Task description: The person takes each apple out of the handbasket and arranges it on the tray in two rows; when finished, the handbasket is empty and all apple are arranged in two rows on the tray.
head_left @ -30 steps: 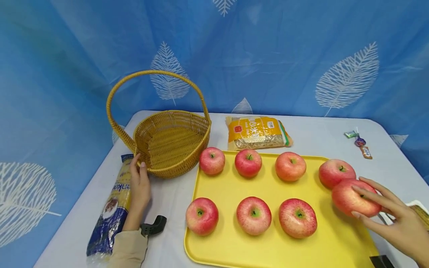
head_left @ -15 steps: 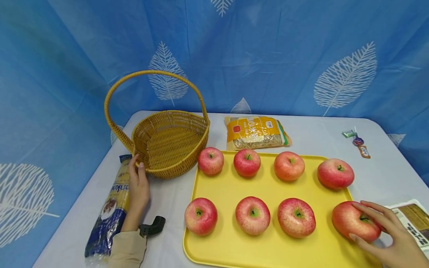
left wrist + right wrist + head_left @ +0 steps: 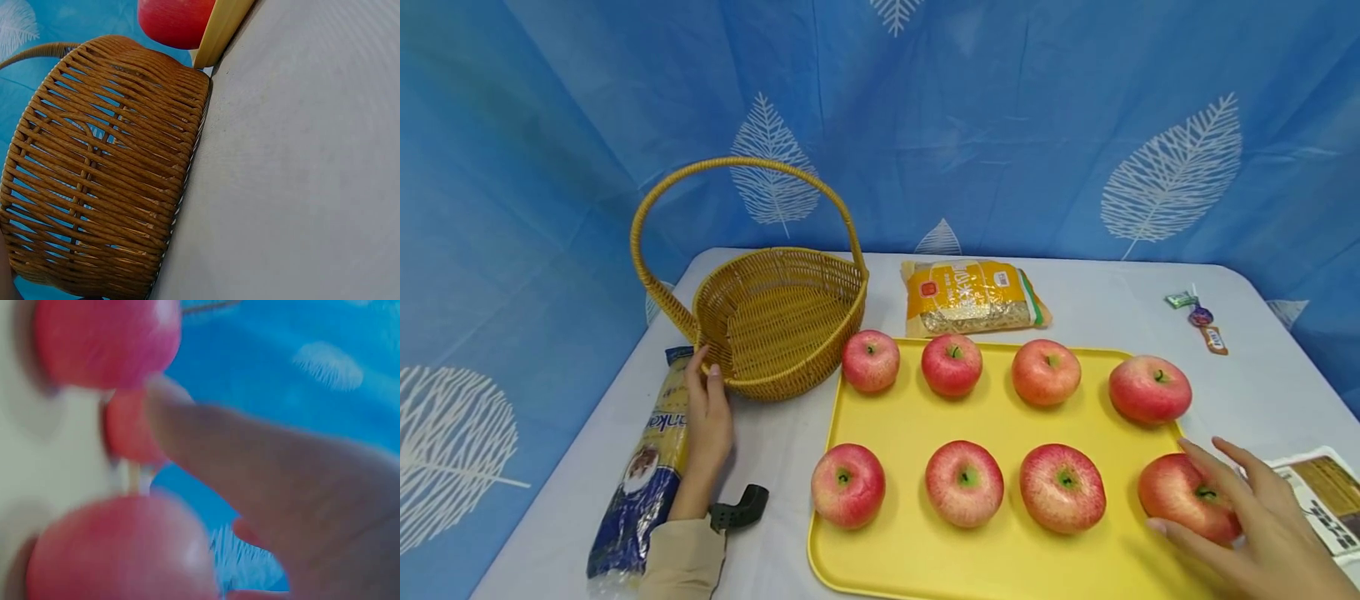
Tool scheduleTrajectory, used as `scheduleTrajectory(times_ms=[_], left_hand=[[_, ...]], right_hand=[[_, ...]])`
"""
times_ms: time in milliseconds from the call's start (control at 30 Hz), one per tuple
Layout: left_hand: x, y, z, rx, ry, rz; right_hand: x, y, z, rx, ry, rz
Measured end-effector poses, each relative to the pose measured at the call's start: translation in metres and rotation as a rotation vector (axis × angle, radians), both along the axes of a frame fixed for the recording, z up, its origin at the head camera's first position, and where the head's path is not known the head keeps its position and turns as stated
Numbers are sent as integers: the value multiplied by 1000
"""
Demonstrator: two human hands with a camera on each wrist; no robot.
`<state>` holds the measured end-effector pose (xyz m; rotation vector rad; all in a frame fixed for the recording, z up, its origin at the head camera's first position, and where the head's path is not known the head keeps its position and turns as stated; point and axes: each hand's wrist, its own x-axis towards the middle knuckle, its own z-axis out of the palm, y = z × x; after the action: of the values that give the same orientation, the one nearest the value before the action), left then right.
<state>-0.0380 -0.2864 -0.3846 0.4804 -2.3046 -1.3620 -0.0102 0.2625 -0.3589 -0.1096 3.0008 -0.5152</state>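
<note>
My left hand (image 3: pixel 709 425) rests against the near left rim of a wicker basket (image 3: pixel 797 375), its fingers fairly straight. The basket has a tall arched handle and nothing inside; its woven outer wall fills much of the left wrist view. On the right, my right hand (image 3: pixel 1262 521) is spread around a red apple (image 3: pixel 1180 496) at the right side of a yellow tray (image 3: pixel 910 558). In the right wrist view the thumb (image 3: pixel 250 456) stands apart from the blurred apples. Several more red apples (image 3: pixel 964 483) sit on the tray in two rows.
Behind the tray lies a yellow bag of grain (image 3: pixel 973 296). A blue and yellow packet (image 3: pixel 643 483) lies beside the left forearm. Small wrapped candies (image 3: pixel 1201 317) are at the back right, and a white-edged package (image 3: pixel 1326 492) lies beyond the right hand.
My right hand has brought the held apple down and nearer, onto the tray's front right, and its fingers have loosened from it. The left hand has stayed at the basket rim.
</note>
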Motion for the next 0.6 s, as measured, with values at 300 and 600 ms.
scheduleTrajectory(times_ms=[300,600], left_hand=[[0,0,1,9,18,0],[-2,-1,-2,7,25,3]], right_hand=[[4,-64,21,-250,198,276],[4,-90,11,-171,202,395]])
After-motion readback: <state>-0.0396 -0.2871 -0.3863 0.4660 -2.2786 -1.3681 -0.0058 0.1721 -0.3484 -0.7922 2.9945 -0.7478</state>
